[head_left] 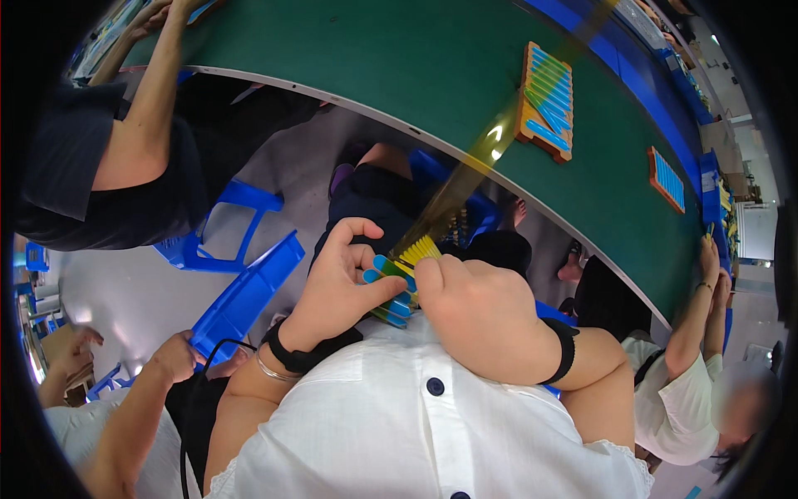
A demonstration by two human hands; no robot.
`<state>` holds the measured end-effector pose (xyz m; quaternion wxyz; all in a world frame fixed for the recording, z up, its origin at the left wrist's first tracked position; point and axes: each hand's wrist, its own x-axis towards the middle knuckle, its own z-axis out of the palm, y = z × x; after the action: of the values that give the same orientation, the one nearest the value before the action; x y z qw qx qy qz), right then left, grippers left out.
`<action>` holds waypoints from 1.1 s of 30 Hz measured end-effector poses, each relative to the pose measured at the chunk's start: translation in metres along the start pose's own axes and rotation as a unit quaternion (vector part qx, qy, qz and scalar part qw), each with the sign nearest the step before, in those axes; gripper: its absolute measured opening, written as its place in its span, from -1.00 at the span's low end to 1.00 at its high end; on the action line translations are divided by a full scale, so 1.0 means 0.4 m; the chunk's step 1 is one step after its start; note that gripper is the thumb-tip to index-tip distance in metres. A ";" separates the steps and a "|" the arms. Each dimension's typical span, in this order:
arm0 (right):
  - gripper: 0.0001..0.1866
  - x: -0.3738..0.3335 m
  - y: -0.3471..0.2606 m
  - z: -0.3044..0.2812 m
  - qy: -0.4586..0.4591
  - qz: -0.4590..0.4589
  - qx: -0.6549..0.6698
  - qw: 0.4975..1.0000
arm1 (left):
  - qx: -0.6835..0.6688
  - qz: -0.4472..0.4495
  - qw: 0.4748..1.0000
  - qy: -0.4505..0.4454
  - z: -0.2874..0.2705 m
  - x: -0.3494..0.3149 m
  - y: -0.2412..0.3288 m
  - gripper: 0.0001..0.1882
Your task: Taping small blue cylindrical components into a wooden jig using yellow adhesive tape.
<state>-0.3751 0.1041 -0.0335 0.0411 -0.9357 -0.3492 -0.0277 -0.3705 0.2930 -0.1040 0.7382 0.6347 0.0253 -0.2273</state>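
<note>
Over my lap, my left hand (345,270) grips several slim blue-ended pieces (397,306), with its thumb across them and its index finger raised and bent. My right hand (486,312) is closed beside them, its thumb and index finger pinched at a fan of narrow yellow ends (421,249). Whether these yellow ends belong to the blue pieces I cannot tell. A long see-through yellowish strip (465,170) runs from this bundle up and to the right, across the table edge. The right hand's other fingers are hidden.
A green table (374,62) lies ahead. Two orange racks, a nearer one (565,152) and a farther one (654,179), hold blue pieces. On the left a person holds a blue bin (249,295) near a blue stool (241,195). Other people sit left and right.
</note>
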 end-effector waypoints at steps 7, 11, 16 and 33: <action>-0.88 -0.019 0.007 0.036 -0.156 0.007 0.077 0.985 | -0.034 0.002 0.999 0.013 -0.008 -0.004 0.009 -0.34; -0.86 -0.038 0.046 -0.019 -0.097 0.099 0.072 0.988 | -0.090 -0.024 0.994 0.055 -0.011 0.003 0.022 -0.32; -0.73 -0.025 0.083 -0.046 0.115 0.155 0.326 0.926 | -0.112 -0.043 0.993 0.001 -0.027 0.014 0.006 -0.32; -0.69 0.018 0.075 0.021 0.117 0.254 0.638 0.718 | 0.013 -0.020 0.999 0.039 -0.030 0.004 0.017 -0.34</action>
<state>-0.3500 0.0870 -0.0430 0.6744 -0.7306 -0.0263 0.1035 -0.3637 0.3046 -0.1004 0.7237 0.6518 0.0639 -0.2176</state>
